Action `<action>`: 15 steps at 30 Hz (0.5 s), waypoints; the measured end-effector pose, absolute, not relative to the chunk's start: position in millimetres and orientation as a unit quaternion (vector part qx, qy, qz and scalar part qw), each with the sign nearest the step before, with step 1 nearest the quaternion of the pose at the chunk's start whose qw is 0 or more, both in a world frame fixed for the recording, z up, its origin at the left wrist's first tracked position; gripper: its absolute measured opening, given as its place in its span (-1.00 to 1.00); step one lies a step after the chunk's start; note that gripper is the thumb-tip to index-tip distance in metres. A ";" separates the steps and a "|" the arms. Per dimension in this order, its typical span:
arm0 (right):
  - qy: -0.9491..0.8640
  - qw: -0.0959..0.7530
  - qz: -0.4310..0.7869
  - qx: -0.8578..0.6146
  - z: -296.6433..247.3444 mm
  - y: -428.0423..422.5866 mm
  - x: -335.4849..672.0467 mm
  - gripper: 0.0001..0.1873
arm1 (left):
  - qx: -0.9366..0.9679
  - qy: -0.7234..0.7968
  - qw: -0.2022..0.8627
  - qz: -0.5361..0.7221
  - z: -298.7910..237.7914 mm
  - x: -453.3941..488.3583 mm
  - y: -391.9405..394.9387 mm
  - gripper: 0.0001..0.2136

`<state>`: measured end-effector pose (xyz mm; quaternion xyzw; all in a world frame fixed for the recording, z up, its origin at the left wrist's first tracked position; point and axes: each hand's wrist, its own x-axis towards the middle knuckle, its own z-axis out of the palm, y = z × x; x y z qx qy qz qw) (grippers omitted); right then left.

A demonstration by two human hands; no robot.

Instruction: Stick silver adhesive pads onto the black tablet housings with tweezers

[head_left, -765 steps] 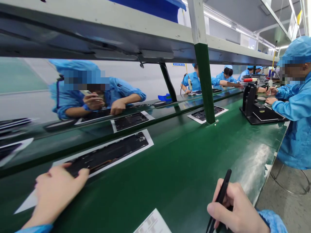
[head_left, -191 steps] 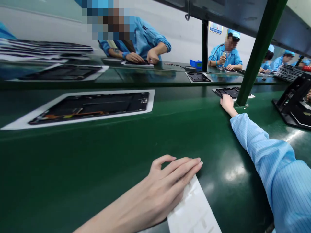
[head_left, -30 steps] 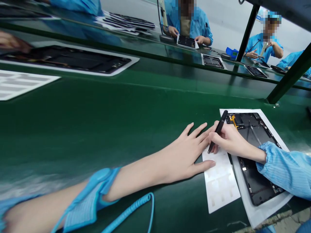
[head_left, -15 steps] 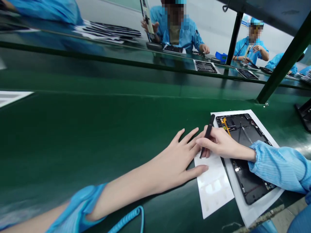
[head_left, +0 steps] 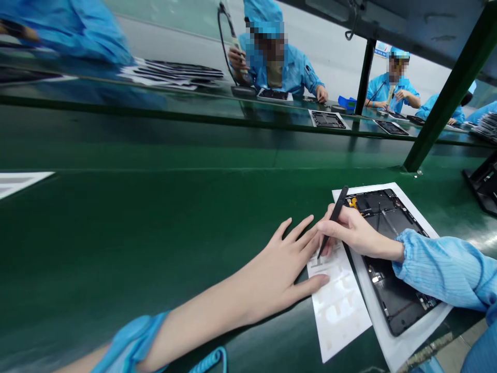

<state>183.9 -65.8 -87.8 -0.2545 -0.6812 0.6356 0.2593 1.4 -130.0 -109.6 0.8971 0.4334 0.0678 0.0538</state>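
My left hand [head_left: 285, 264] lies flat with its fingers spread, its thumb and fingertips over the left edge of a white sheet of stickers [head_left: 341, 305]. Black tweezers [head_left: 334, 216] are pinched in my right hand [head_left: 351, 230], their tips pointing down at the sheet's upper part. A small grey T-shaped piece [head_left: 318, 262] shows right at the tips; whether they grip it I cannot tell. Under my right forearm is an opened tablet [head_left: 404, 305] with black insides and an orange flex cable [head_left: 352, 203]. It rests on white paper [head_left: 382, 336], and my sleeve covers its middle.
A blue coiled cord [head_left: 209, 358] is by my left forearm. A green post [head_left: 446, 88] rises at the right, near a black stand [head_left: 483, 181]. On the raised shelf lie tablets [head_left: 329, 119] and stacked sheets [head_left: 174, 72]. Co-workers [head_left: 291, 67] sit beyond.
The view has shifted so that the far bench sits lower. The tweezers' tips have shifted slightly, and the small grey piece now shows by them. My left hand stays flat.
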 end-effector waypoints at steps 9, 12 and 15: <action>-0.713 0.357 0.543 -0.263 -22.6 -95.0 229.1 -0.60 | 0.890 0.445 0.063 0.080 -119.1 -4.4 -126.5 -0.22; -0.702 0.406 0.476 -0.340 -32.0 -125.2 260.3 -0.69 | 0.891 0.416 0.036 0.179 -125.8 -5.6 -127.7 -0.35; -0.634 0.466 0.454 -0.418 -54.8 -157.9 282.6 -0.73 | 0.893 0.353 0.027 0.278 -119.6 6.0 -136.8 -0.57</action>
